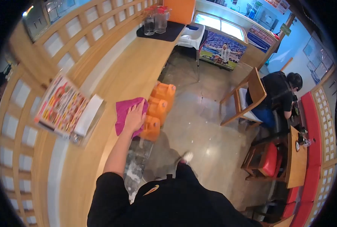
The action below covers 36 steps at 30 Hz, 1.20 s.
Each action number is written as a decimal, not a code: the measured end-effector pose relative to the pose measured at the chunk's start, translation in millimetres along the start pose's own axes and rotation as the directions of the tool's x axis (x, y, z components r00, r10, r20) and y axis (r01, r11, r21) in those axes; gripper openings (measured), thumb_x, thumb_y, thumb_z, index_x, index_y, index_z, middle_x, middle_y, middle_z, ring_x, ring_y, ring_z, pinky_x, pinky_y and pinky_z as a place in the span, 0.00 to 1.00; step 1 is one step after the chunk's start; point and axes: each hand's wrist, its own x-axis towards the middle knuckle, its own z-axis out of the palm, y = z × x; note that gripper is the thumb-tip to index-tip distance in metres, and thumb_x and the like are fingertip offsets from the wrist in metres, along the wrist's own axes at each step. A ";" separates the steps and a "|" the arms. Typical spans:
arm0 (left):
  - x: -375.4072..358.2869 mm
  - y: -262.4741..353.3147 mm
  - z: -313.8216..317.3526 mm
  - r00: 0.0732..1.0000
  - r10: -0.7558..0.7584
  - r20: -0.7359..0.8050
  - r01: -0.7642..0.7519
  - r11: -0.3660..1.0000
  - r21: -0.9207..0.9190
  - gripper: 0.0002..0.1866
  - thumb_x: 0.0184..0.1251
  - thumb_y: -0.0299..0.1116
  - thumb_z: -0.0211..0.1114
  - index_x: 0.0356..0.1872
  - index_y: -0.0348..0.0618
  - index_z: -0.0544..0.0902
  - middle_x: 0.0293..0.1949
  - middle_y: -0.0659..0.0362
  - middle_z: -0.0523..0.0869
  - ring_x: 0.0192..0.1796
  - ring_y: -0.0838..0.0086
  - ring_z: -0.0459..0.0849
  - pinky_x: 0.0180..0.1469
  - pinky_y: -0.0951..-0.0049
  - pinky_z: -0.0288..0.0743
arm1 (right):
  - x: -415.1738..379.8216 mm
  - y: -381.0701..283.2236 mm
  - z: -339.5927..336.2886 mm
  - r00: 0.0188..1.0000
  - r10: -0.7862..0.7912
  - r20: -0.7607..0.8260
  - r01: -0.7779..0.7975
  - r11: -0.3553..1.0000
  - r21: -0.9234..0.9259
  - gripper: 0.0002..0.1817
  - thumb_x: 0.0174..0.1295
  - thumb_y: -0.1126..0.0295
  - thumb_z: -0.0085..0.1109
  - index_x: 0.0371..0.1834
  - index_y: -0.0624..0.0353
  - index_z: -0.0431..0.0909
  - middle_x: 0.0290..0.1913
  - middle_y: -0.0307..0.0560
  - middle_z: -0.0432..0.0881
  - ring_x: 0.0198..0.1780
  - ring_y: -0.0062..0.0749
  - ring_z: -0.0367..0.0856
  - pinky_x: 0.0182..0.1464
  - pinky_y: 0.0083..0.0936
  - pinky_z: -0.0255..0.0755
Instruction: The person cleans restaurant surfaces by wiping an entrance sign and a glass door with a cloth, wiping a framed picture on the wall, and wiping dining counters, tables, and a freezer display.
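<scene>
My left hand (133,118) lies on a purple cloth (121,109), its fingers stretched out and pressed flat. The cloth rests on the long wooden counter (117,75), bunched at the counter's inner edge, with part of it hanging toward the floor side. Just beyond that edge, several orange plastic jugs (159,106) stand in a row near my hand. My right hand does not show.
On the counter's left stands a printed menu (62,106) with a white paper (89,115) beside it. Clear pitchers (155,24) with red lids sit on a black mat (172,30). A person (276,90) sits near a wooden chair (248,96); a table (297,159) is at right.
</scene>
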 end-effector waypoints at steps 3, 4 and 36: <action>113.8 -5.2 29.6 0.997 -0.002 -0.073 0.004 1.000 0.026 0.34 0.67 0.37 0.53 0.73 0.46 0.52 0.67 0.48 0.67 0.70 0.53 0.63 0.71 0.50 0.52 | 58.8 -65.3 -41.6 1.000 -0.012 0.015 0.012 1.000 0.017 0.18 0.62 0.57 0.53 0.46 0.60 0.78 0.36 0.54 0.82 0.38 0.38 0.80 0.41 0.35 0.75; 146.2 0.6 31.7 0.996 -0.015 -0.087 0.017 1.000 0.023 0.33 0.67 0.37 0.53 0.72 0.46 0.53 0.67 0.47 0.68 0.70 0.53 0.63 0.71 0.50 0.52 | 82.7 -87.2 -58.3 1.000 -0.021 0.022 0.021 1.000 0.009 0.18 0.62 0.58 0.52 0.45 0.60 0.78 0.35 0.54 0.82 0.38 0.37 0.80 0.41 0.34 0.75; 1026.1 276.5 124.3 0.820 0.525 0.228 0.184 0.134 -0.974 0.39 0.49 0.20 0.48 0.71 0.32 0.57 0.69 0.54 0.66 0.70 0.71 0.64 0.72 0.73 0.52 | 354.7 -1149.9 -682.0 0.399 -0.916 -0.042 0.771 0.311 0.556 0.15 0.54 0.78 0.57 0.46 0.63 0.74 0.39 0.40 0.80 0.42 0.22 0.75 0.47 0.21 0.70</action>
